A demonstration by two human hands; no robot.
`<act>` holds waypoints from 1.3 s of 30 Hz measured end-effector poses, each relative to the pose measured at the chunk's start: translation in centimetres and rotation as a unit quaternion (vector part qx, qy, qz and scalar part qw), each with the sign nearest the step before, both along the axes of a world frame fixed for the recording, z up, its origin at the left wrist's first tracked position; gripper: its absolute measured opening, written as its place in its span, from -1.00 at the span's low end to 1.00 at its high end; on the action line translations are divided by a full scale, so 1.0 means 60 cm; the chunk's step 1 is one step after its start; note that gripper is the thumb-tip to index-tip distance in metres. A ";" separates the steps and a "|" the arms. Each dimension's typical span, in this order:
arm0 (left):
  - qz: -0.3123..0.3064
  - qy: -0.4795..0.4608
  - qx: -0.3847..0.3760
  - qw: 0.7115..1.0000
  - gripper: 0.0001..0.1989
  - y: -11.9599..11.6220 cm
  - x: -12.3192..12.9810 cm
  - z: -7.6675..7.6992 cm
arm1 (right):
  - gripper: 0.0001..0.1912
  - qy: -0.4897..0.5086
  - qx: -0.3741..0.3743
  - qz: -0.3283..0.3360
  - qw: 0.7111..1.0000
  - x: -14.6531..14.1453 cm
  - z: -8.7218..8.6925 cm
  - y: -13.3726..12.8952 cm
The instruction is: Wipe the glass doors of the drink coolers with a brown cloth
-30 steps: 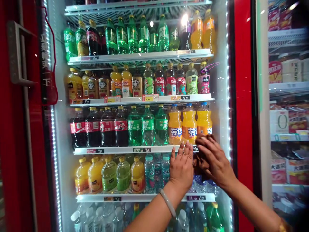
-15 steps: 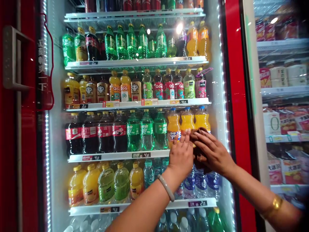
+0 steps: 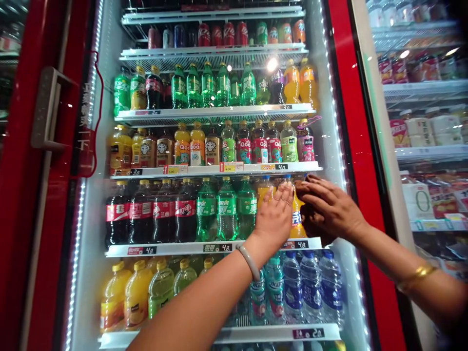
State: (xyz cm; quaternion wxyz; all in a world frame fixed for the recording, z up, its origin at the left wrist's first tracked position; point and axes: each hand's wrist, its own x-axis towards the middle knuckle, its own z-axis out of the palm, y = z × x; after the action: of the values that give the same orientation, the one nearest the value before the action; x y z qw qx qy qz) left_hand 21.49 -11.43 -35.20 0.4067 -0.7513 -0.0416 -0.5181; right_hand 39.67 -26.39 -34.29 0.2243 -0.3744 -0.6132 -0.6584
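Note:
A brown cloth (image 3: 316, 222) is bunched under my right hand (image 3: 329, 202), whose fingers wrap over it against the glass door. My left hand (image 3: 275, 214) lies flat on the glass to the left of the cloth, fingers extended and nothing in it. A grey bangle (image 3: 248, 262) circles my left wrist, and a gold bracelet (image 3: 419, 278) is on my right wrist. Behind both hands, partly covered by them, stand orange drink bottles (image 3: 265, 187) on a shelf.
The lit fridge holds rows of bottles, with dark cola bottles (image 3: 141, 214) at the left and blue-labelled water bottles (image 3: 310, 287) low at the right. A metal door handle (image 3: 47, 107) is at the left. Another stocked fridge (image 3: 420, 156) stands at the right.
The view has tilted up and shows more upper shelves. The brown cloth and my right hand have shifted right, away from my left hand, so a gap now shows between them.

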 end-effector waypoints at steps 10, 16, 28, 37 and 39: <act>-0.011 -0.001 -0.040 0.999 -0.29 0.035 -0.048 0.073 | -0.57 0.009 0.010 -0.001 1.000 -0.073 0.004 0.048; -0.027 0.000 -0.027 0.999 -0.31 0.056 -0.065 0.085 | -0.63 0.147 0.140 -0.006 0.979 0.008 0.073 0.017; -0.017 -0.009 -0.039 0.999 -0.32 0.060 -0.074 0.081 | -0.71 -0.022 0.003 0.000 1.000 -0.073 0.068 0.051; -0.035 -0.045 -0.046 0.997 -0.25 0.064 -0.072 0.077 | -0.74 0.260 0.201 0.014 0.944 -0.047 0.176 0.088; -0.035 -0.075 -0.062 0.995 -0.21 0.063 -0.077 0.076 | -0.72 0.215 0.161 0.014 0.963 -0.090 0.175 0.113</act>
State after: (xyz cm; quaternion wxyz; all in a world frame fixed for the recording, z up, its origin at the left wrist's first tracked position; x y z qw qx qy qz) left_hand 16.86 -7.63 -30.61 0.3368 -0.7350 -0.0782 -0.5834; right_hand 34.28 -19.60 -23.78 0.4172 -0.4571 -0.4417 -0.6496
